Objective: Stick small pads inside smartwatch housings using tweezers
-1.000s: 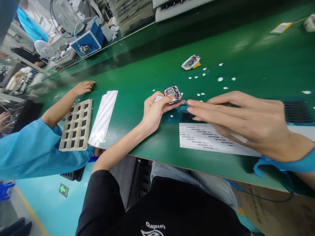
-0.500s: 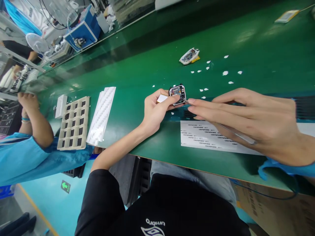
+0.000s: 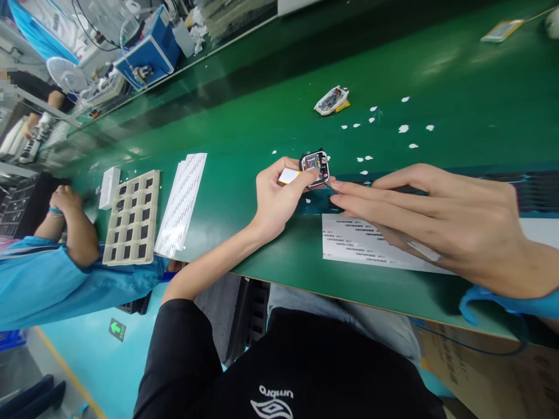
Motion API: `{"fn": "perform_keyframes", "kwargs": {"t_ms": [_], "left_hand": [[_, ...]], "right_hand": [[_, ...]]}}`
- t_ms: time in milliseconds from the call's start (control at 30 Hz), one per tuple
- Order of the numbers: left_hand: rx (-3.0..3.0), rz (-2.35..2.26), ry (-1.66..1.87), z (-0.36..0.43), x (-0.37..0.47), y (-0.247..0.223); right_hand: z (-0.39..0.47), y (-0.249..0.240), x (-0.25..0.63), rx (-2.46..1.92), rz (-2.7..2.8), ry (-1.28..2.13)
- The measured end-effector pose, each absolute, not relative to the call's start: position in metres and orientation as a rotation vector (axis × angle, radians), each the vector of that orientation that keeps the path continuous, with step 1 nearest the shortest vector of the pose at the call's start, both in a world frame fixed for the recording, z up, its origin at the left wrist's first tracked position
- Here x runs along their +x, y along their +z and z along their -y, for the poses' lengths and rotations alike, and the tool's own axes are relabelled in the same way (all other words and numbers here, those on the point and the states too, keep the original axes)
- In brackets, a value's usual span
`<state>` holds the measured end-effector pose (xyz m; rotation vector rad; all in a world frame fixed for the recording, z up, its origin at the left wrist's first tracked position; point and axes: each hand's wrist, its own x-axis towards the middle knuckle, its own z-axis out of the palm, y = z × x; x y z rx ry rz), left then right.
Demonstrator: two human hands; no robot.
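Between the fingers of my left hand [image 3: 276, 201] is an opened smartwatch case [image 3: 321, 162], with its circuit board facing up and the thumb pressed on its lower edge. A white battery pouch [image 3: 289, 176] with a yellow edge lies in the same hand beside the case. My right hand [image 3: 445, 221] is closed on slim metal tweezers [image 3: 421, 250], whose back end shows under the palm. Their tip is at the lower right edge of the case; whether it touches is too small to tell. Under my right hand lies a white label sheet [image 3: 349, 244].
Another opened case [image 3: 332, 100] lies farther back, near scattered white bits [image 3: 403, 128]. To the left are label sheets [image 3: 181, 203] and a beige compartment tray [image 3: 132, 221] with dark pieces. A co-worker's hands [image 3: 65, 201] rest beyond it. A battery [image 3: 502, 31] lies far right.
My right hand has shifted slightly left and down, and the tweezers have turned a little with it. The left hand keeps its hold. The co-worker's hands have lowered.
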<state>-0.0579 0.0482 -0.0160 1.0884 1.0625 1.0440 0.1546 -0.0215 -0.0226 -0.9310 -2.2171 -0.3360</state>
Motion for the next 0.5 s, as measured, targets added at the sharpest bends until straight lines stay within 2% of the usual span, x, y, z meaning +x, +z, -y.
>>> {"fn": "perform_keyframes", "kwargs": {"t_ms": [500], "left_hand": [[1.094, -1.044, 0.935, -0.0482, -0.0521, -0.0099]], "right_hand": [[0.0198, -0.0175, 0.1520, -0.900, 2.076, -0.105]]}}
